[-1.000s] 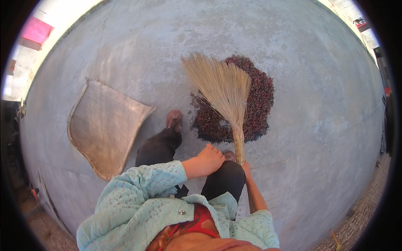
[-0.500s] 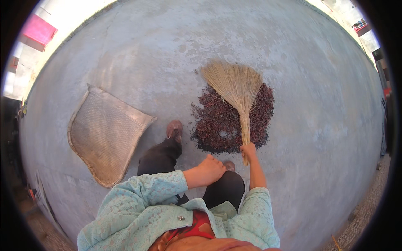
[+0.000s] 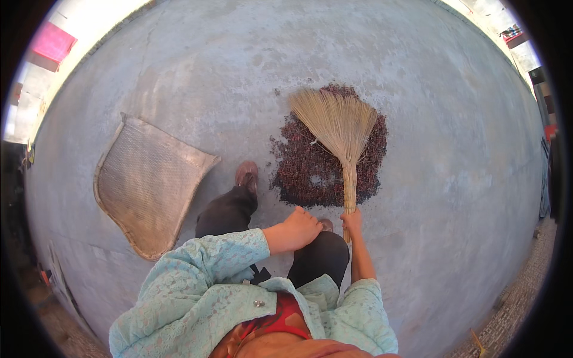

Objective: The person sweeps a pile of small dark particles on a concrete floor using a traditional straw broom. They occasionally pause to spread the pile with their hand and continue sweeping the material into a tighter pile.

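A straw hand broom (image 3: 339, 128) lies with its fanned bristles over a pile of dark red dried grains (image 3: 304, 170) on the grey concrete floor (image 3: 209, 65). My right hand (image 3: 353, 222) grips the broom's bound handle at its lower end. My left hand (image 3: 300, 230) rests on my right knee, fingers closed, holding nothing that I can see. I am bent over, in a light turquoise lace top and dark trousers; my left foot (image 3: 246, 175) stands just left of the pile.
A flat woven winnowing tray (image 3: 146, 185) lies on the floor to the left of my feet. A rough brick strip (image 3: 513, 310) borders the concrete at the lower right. Bright sunlit ground and a pink thing (image 3: 52, 43) lie at the far upper left.
The broom has swung from the pile's left side toward its right, and my right hand moved right with it. The pile looks more gathered. My left hand stays on the knee.
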